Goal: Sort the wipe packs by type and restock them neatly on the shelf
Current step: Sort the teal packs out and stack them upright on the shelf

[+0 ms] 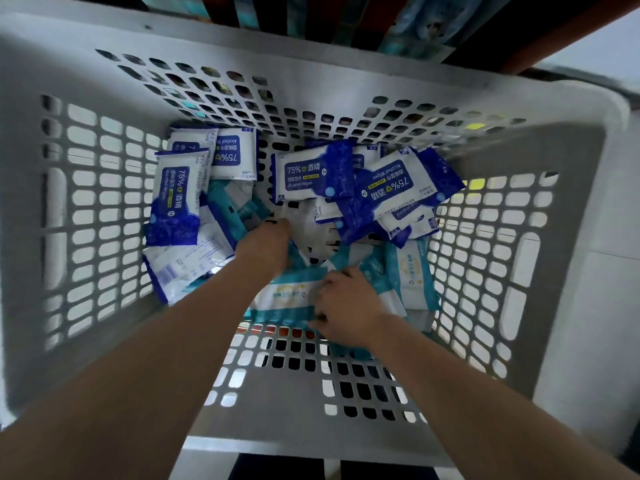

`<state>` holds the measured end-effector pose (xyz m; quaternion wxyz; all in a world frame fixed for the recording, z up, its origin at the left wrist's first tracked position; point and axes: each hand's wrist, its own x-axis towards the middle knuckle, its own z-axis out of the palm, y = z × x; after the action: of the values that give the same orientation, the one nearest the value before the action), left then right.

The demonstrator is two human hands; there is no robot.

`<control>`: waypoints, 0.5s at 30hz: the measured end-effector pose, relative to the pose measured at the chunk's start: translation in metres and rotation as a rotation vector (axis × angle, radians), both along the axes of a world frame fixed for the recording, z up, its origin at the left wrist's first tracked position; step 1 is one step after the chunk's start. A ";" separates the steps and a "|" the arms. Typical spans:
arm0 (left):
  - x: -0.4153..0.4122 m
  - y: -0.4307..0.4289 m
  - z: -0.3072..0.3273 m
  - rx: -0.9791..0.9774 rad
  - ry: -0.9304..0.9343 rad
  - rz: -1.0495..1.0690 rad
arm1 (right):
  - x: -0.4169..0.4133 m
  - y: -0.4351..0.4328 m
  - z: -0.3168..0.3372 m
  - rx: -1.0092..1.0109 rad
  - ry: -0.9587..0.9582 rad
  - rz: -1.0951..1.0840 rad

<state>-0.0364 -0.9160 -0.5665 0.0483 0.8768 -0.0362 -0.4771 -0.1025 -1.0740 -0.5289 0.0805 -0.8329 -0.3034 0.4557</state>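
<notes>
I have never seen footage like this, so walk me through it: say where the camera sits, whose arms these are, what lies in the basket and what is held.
No machine here: these are a person's two bare arms, filmed by one camera worn on the head, looking down. Both reach into a grey perforated basket. In it lie blue packs of alcohol wipes, mixed with teal ones. The right hand grips a teal pack at its edge. The left hand digs among the packs farther in; whether it holds one cannot be told.
</notes>
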 end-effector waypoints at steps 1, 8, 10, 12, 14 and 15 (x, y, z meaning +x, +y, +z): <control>0.000 -0.001 0.001 0.045 0.019 -0.057 | -0.001 0.001 -0.001 0.007 -0.011 -0.014; 0.008 0.003 0.033 -0.123 -0.290 -0.074 | 0.003 -0.010 -0.006 0.118 0.058 -0.406; 0.018 0.009 0.053 -0.297 -0.321 0.214 | 0.002 -0.014 -0.005 0.130 0.082 -0.510; 0.032 0.016 0.069 -0.409 -0.340 0.348 | 0.004 -0.013 0.001 0.162 0.090 -0.677; 0.044 0.023 0.081 -0.482 -0.337 0.400 | 0.012 -0.008 0.011 0.231 0.018 -0.911; 0.048 0.025 0.084 -0.511 -0.317 0.439 | 0.018 -0.006 0.016 0.263 -0.023 -1.047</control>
<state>0.0112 -0.8906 -0.4821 0.3604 0.8863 0.0277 -0.2894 -0.0844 -1.0797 -0.5132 0.3972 -0.8605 0.0971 0.3039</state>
